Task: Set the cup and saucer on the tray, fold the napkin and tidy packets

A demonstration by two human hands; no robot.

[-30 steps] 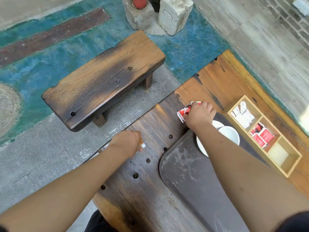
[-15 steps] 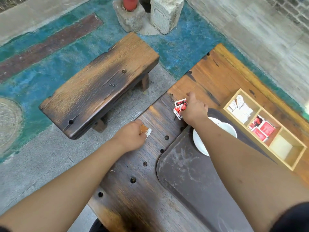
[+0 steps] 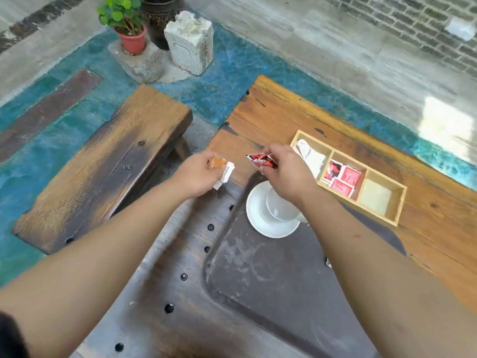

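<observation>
The wooden table [image 3: 296,120] is lying under both my arms, its near half dark and drilled with round holes, its far half orange. The dark tray [image 3: 271,280] is sitting on the table's near right part, its far corner reaching toward the middle. The wooden bench [image 3: 103,164] is standing on the floor beyond the table's left edge.

The wooden organizer box [image 3: 398,200] is resting near the table's right edge, divided into three compartments: white packets [image 3: 313,157] are filling the far one, red packets [image 3: 342,178] the middle one, and the near one is showing only its pale bottom.

The white saucer [image 3: 265,223] is sitting on the tray's far corner with the white cup [image 3: 280,208] standing on it; my right forearm is crossing over part of the cup.

My right hand [image 3: 289,171] is hovering above the cup, fingers closed, pinching a red sachet [image 3: 260,160] that is sticking out to the left. My left hand [image 3: 196,174] is hovering above the table's left edge, fingers curled around an orange-and-white packet [image 3: 220,169]. The two hands are staying apart, not touching.

No napkin is identifiable to me with certainty.
</observation>
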